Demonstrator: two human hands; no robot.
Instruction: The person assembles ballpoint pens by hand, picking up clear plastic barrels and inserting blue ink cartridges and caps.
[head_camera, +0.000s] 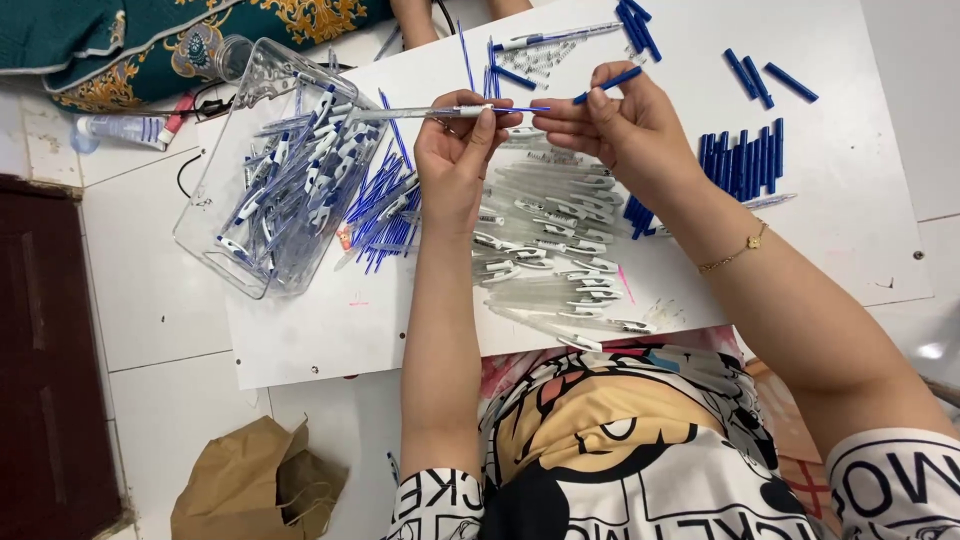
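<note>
Pen assembly seen from above. The left hand (455, 160) has its fingers clamped on a clear pen barrel (420, 113), held level with a blue refill tip (520, 108) showing just past the fingertips; the right hand (625, 125) pinches a blue cap (607, 84) between thumb and forefinger, its near end just short of the tip and a little above the barrel's line. To do this step well, judging from the pose, the cap should be brought into line with the barrel before it is pushed on, the left hand gripping near the tip so the barrel does not flex. Counts: one barrel and one cap are in the fingers. Below both hands lies a heap of clear barrels (545, 250), too overlapped to count, perhaps two dozen or more. Left of the left hand's fingers a clear plastic box (215, 255) holds many finished pens, uncountable, and a sheaf of loose blue refills (385, 215) lies between the box and the wrist. Right of the right hand's fingers stands a row of about nine blue caps (745, 160); three more caps (760, 78) lie beyond it, and several more lie at the white board (870, 200)'s far edge. One brown paper bag (260, 490) lies on the floor near the left elbow.
</note>
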